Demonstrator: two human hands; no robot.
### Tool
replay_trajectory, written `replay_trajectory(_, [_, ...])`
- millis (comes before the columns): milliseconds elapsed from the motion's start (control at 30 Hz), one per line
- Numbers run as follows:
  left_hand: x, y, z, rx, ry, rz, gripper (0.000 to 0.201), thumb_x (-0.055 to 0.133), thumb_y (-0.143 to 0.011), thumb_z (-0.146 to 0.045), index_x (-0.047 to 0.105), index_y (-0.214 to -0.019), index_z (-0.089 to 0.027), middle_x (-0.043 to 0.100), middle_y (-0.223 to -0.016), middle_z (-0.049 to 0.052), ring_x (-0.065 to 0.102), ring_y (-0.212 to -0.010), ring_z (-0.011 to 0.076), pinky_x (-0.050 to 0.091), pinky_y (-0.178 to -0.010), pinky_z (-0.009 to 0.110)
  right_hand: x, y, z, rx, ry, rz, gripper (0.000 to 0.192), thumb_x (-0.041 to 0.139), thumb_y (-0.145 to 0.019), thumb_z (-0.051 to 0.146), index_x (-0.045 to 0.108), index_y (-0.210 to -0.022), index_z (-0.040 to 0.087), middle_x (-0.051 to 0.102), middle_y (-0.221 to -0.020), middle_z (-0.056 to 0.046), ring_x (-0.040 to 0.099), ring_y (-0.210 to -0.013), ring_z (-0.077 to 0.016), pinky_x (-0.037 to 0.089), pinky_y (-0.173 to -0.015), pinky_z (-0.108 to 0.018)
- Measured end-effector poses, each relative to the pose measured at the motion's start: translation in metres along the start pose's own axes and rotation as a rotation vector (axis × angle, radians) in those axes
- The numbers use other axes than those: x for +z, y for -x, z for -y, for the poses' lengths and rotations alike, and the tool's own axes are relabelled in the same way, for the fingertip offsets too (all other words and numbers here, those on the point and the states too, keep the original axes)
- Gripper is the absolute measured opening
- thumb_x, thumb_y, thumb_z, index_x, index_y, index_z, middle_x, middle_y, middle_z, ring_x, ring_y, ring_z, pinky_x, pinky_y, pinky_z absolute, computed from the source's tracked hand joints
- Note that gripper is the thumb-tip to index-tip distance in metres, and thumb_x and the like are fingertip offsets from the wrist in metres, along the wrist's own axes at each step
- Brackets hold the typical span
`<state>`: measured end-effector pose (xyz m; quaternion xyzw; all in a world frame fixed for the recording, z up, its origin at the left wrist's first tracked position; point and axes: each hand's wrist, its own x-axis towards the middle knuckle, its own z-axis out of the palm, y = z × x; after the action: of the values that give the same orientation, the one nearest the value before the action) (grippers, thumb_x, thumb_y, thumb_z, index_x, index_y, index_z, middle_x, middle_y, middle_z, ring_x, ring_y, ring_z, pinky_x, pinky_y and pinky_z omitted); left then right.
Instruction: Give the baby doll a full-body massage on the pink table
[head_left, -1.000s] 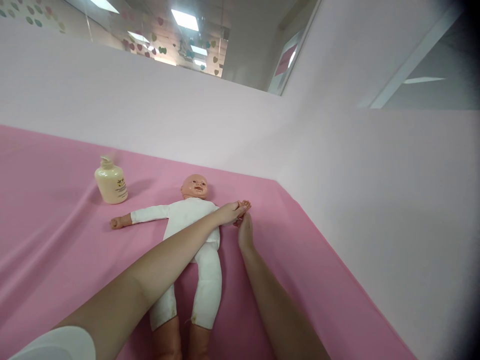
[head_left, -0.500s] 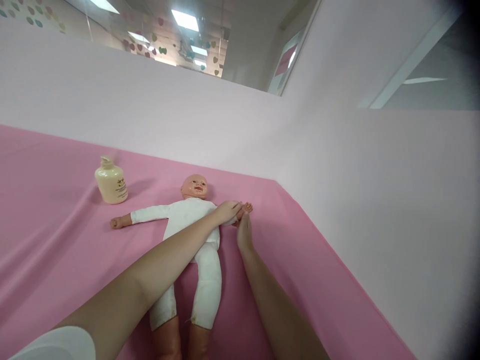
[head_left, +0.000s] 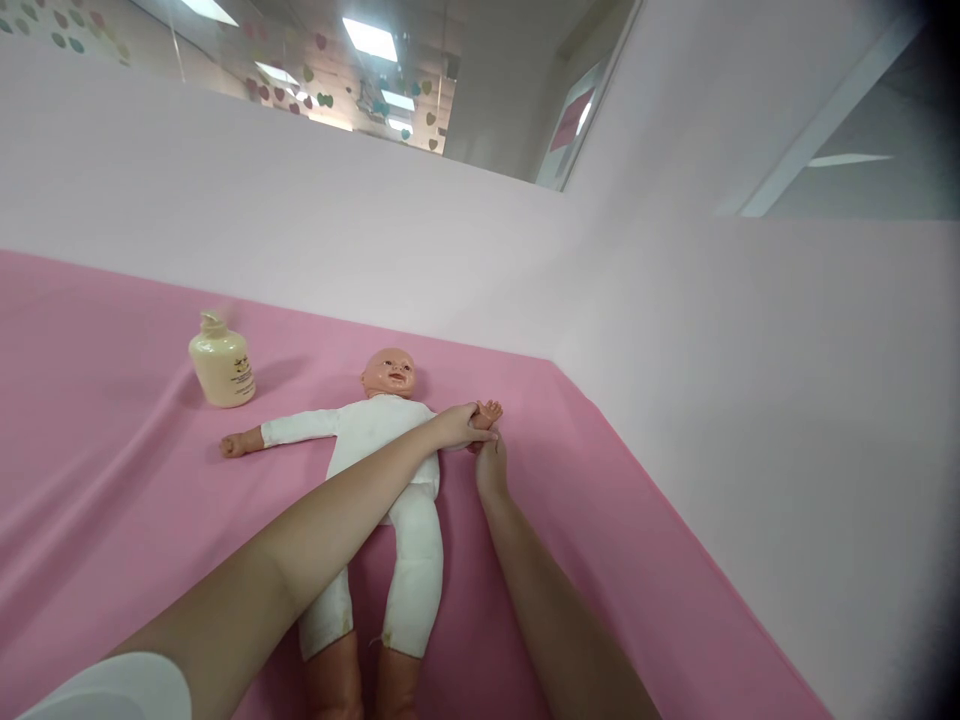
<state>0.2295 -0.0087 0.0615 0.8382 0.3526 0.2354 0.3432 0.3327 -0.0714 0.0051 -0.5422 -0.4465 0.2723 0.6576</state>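
A baby doll (head_left: pixel 375 430) with a white cloth body lies on its back on a pink sheet (head_left: pixel 585 520). My left hand (head_left: pixel 456 426) reaches across the doll's chest, its fingers wrapped round the doll's forearm near the wrist. The doll's small hand (head_left: pixel 489 412) sticks out beyond my fingers. Just below it, my right hand (head_left: pixel 491 465) is closed against the underside of the same wrist, its fingers partly hidden by the doll's arm and my left thumb. The doll's other arm (head_left: pixel 289 429) lies stretched out to the left.
A cream pump bottle (head_left: pixel 223 368) stands on the sheet left of the doll's head. A white wall (head_left: pixel 315 220) rises behind, with a window (head_left: pixel 495 90) above it. Another white wall (head_left: pixel 787 400) borders the sheet on the right.
The doll's hand has shifted slightly left. My left thumb now shows lower across its wrist, and my right fingertips have dropped a little below the doll's hand.
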Motion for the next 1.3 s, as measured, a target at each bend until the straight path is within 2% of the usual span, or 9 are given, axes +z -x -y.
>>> replay_trajectory(133, [0.001, 0.001, 0.001, 0.015, 0.036, -0.028, 0.044, 0.063, -0.081, -0.056, 0.058, -0.102, -0.017, 0.068, -0.096, 0.004, 0.063, -0.085, 0.0204, 0.047, -0.074, 0.029, 0.001, 0.0, -0.001, 0.016, 0.019, -0.013, 0.035, 0.039, -0.091, 0.052, 0.059, -0.084, 0.024, 0.066, -0.081, -0.006, 0.063, -0.072, -0.0227, 0.053, -0.068, -0.041])
replay_trajectory(300, [0.0, 0.003, -0.004, -0.033, 0.057, -0.075, 0.032, 0.062, -0.083, -0.041, 0.059, -0.102, -0.015, 0.07, -0.098, 0.006, 0.064, -0.084, 0.0198, 0.048, -0.073, 0.028, 0.002, 0.003, 0.002, 0.004, 0.037, -0.002, 0.039, 0.037, -0.092, 0.056, 0.058, -0.084, 0.024, 0.065, -0.078, -0.004, 0.062, -0.07, -0.0201, 0.052, -0.067, -0.037])
replay_trajectory(400, [0.0, 0.004, -0.005, -0.034, 0.092, -0.105, 0.029, 0.063, -0.082, -0.036, 0.06, -0.102, -0.016, 0.071, -0.098, 0.005, 0.065, -0.085, 0.0198, 0.049, -0.074, 0.028, 0.004, 0.005, 0.007, -0.008, 0.027, 0.016, 0.036, 0.039, -0.092, 0.054, 0.058, -0.084, 0.024, 0.063, -0.075, -0.003, 0.061, -0.069, -0.0192, 0.052, -0.067, -0.036])
replay_trajectory(600, [-0.001, 0.006, -0.007, -0.036, 0.05, -0.122, 0.029, 0.067, -0.076, -0.034, 0.061, -0.099, -0.018, 0.071, -0.094, 0.004, 0.066, -0.082, 0.02, 0.049, -0.07, 0.027, 0.007, 0.008, 0.013, -0.017, -0.01, 0.039, 0.015, 0.049, -0.085, 0.038, 0.057, -0.087, 0.025, 0.064, -0.08, -0.002, 0.06, -0.071, -0.0195, 0.052, -0.068, -0.037])
replay_trajectory(767, [-0.001, 0.006, -0.007, -0.029, 0.035, -0.132, 0.026, 0.066, -0.073, -0.029, 0.06, -0.096, -0.019, 0.07, -0.09, 0.003, 0.064, -0.077, 0.0187, 0.048, -0.064, 0.026, 0.007, 0.008, 0.013, -0.009, -0.01, 0.04, 0.013, 0.048, -0.084, 0.033, 0.057, -0.088, 0.025, 0.062, -0.078, -0.001, 0.058, -0.069, -0.0188, 0.051, -0.068, -0.037])
replay_trajectory(1033, [-0.002, 0.008, -0.013, -0.075, 0.059, -0.136, 0.026, 0.066, -0.069, -0.024, 0.059, -0.093, -0.019, 0.07, -0.085, 0.001, 0.064, -0.071, 0.0167, 0.046, -0.058, 0.024, 0.007, 0.01, 0.02, -0.009, -0.046, 0.045, 0.018, 0.051, -0.083, 0.036, 0.058, -0.094, 0.024, 0.065, -0.089, -0.003, 0.06, -0.075, -0.0191, 0.053, -0.071, -0.036])
replay_trajectory(1133, [-0.002, 0.009, -0.014, -0.076, 0.07, -0.166, 0.025, 0.066, -0.073, -0.028, 0.061, -0.095, -0.018, 0.071, -0.088, 0.002, 0.064, -0.076, 0.0177, 0.046, -0.062, 0.025, 0.007, 0.01, 0.019, -0.013, -0.038, 0.039, 0.017, 0.05, -0.084, 0.038, 0.058, -0.087, 0.024, 0.062, -0.08, -0.001, 0.058, -0.071, -0.0179, 0.051, -0.069, -0.034])
replay_trajectory(1200, [-0.002, 0.009, -0.013, -0.055, 0.096, -0.193, 0.027, 0.065, -0.078, -0.037, 0.062, -0.096, -0.017, 0.071, -0.092, 0.004, 0.065, -0.082, 0.0189, 0.048, -0.068, 0.026, 0.007, 0.009, 0.018, -0.007, -0.034, 0.035, 0.021, 0.048, -0.086, 0.042, 0.058, -0.085, 0.023, 0.061, -0.077, -0.001, 0.057, -0.069, -0.0172, 0.05, -0.069, -0.033])
replay_trajectory(1300, [-0.002, 0.009, -0.011, -0.011, 0.145, -0.211, 0.039, 0.055, -0.086, -0.053, 0.063, -0.096, -0.017, 0.071, -0.092, 0.005, 0.065, -0.085, 0.0195, 0.048, -0.073, 0.027, 0.007, 0.007, 0.016, 0.008, -0.044, 0.029, 0.03, 0.047, -0.086, 0.049, 0.06, -0.091, 0.022, 0.063, -0.081, -0.002, 0.058, -0.067, -0.0163, 0.051, -0.069, -0.033])
